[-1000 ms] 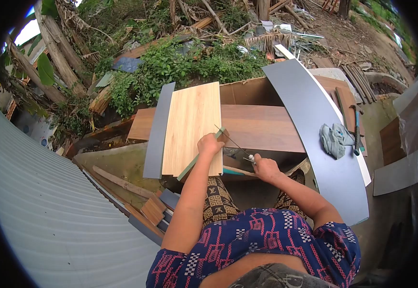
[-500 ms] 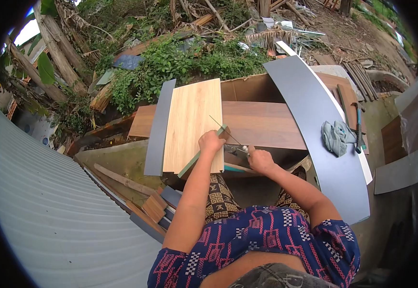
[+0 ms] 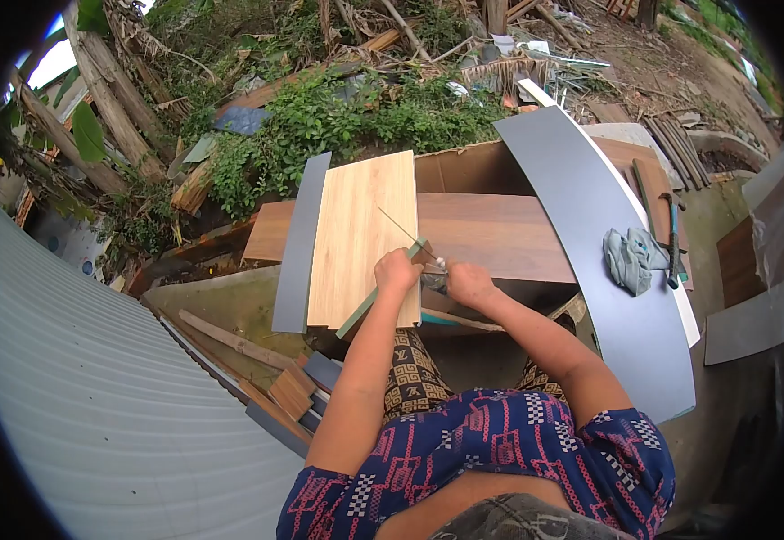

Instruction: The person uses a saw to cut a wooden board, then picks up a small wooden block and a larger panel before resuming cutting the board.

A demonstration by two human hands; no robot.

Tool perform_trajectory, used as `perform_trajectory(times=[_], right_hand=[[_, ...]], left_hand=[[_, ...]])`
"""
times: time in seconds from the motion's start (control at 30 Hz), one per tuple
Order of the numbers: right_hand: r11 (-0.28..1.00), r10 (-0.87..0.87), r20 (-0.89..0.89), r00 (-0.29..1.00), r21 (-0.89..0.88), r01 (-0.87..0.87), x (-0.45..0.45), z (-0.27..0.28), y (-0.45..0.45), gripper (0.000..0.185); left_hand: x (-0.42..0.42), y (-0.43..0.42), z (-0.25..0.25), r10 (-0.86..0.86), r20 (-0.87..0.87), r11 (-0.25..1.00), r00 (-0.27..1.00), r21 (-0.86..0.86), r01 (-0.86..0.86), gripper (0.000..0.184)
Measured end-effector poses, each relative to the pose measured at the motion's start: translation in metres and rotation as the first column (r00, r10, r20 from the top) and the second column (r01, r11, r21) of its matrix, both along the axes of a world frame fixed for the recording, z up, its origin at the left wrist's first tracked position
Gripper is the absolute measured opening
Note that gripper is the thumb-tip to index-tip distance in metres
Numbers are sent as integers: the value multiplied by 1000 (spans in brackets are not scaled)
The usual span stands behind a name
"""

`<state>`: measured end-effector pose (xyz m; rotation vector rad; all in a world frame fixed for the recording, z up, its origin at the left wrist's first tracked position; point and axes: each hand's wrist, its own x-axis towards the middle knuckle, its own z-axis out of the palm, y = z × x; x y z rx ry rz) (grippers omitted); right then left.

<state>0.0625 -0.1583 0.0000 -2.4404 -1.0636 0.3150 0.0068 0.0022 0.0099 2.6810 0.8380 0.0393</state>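
Head view: left hand (image 3: 398, 270) gripping narrow green-edged strip (image 3: 356, 318) over pale board (image 3: 356, 216); right hand (image 3: 470, 283) wrapped round handle of thin saw-like tool (image 3: 398, 227), blade crossing strip's far end. Strip unsevered; cut depth, if any, too small to tell.

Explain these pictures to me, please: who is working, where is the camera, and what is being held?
There is no machine here, just a person's two bare hands. One camera, worn on the head, looks forward and down, so every picture has that view. The left hand grips a green-edged strip over a pale board. The right hand holds a thin-bladed tool, probably a saw. The pale board lies across a brown board. To the right, a grey cloth rests on a long grey panel, near a hammer.
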Motion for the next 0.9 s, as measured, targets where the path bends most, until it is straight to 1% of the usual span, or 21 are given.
perform_trajectory(times=[0.07, 0.2, 0.3, 0.4, 0.53, 0.57, 0.67, 0.73, 0.8, 0.87, 0.9], right_hand=[[1000, 5, -20, 1000, 15, -4, 7, 3, 18, 23], [999, -10, 15, 1000, 48, 9, 2, -3, 15, 21], [1000, 0, 11, 1000, 22, -1, -10, -8, -13, 20], [1000, -7, 42, 999, -2, 7, -24, -20, -65, 19], [999, -24, 9, 1000, -31, 24, -32, -13, -92, 20], [999, -16, 4, 1000, -30, 17, -32, -13, -90, 20], [1000, -11, -2, 1000, -28, 11, -29, -11, -76, 20], [999, -14, -15, 1000, -33, 14, -21, -5, -51, 20], [1000, 10, -7, 1000, -8, -10, -8, -4, -19, 22], [1000, 0, -25, 1000, 19, 0, 3, -1, 10, 23], [999, -5, -32, 999, 33, 6, 5, 0, 17, 24]], left_hand=[[0, 0, 1, 0, -1, 1000, 1000, 0, 0, 33], [1, 1, 5, 3, -36, 1000, 999, -24, -4, 34], [-1, 5, 6, 6, -48, 1000, 999, -28, -7, 35], [4, 9, 5, -8, -60, 999, 998, -53, 5, 36], [0, 5, 10, -2, -80, 999, 997, -54, -2, 37], [0, 3, 14, -3, -86, 998, 996, -58, -2, 37], [1, 5, 5, -9, -51, 999, 999, -42, 7, 35], [2, 4, 4, -10, -52, 1000, 999, -28, 9, 35], [1, 2, 4, -5, -54, 1000, 999, -12, 4, 36], [0, -1, 7, 4, -53, 1000, 999, 10, -4, 36], [0, 0, 7, 9, -63, 1000, 998, -5, -10, 37]])
